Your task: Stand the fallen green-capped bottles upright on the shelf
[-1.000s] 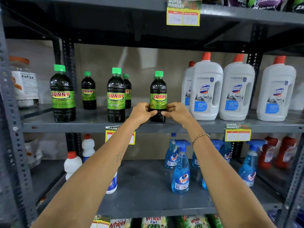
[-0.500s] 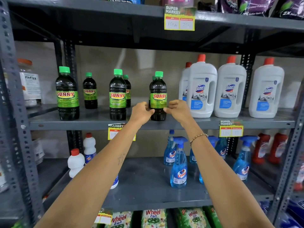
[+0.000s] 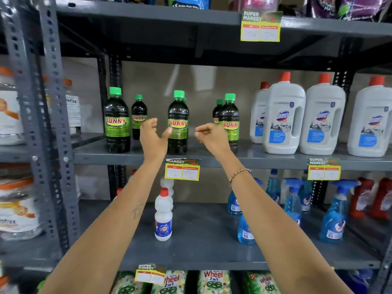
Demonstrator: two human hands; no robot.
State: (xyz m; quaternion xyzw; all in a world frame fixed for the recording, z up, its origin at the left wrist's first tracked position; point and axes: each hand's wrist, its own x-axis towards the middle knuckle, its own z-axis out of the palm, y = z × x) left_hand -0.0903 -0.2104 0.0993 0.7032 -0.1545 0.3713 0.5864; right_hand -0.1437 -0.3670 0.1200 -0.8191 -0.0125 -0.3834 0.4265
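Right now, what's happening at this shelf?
A person is tidying the green-capped bottles on the grey shelf. Both hands are raised in front of the row and hold nothing: the left hand is open with fingers spread, the right hand loosely curled. Every green-capped bottle in view stands upright, some in front and some behind. White red-capped jugs stand to the right on the same shelf. No fallen bottle is visible.

Upright green-capped bottles (image 3: 178, 124) mid-frame on the grey shelf (image 3: 212, 159); left hand (image 3: 152, 137) and right hand (image 3: 212, 137) empty before them
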